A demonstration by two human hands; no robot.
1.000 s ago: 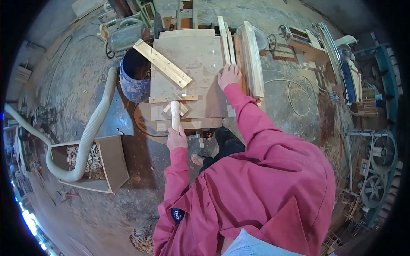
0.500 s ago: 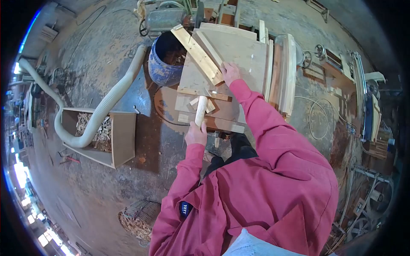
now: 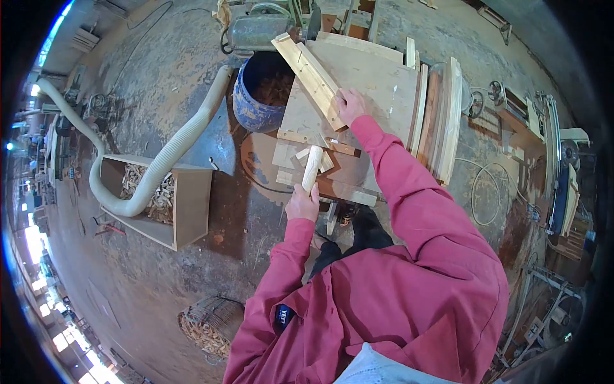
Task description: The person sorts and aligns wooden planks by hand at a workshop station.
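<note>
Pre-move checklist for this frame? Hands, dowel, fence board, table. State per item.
1. Left hand grips the round wooden dowel at its near end: ok.
2. Dowel's far end lies over the small wood scraps on the work table: ok; contact cannot tell.
3. Right hand rests on the end of the diagonal board: ok.
4. Hands apart, not crossing: ok.
5. Blade or cutter position in the table: cannot tell.
6. Blue barrel beside the table, dust hose on the floor, away from the feet: ok.
</note>
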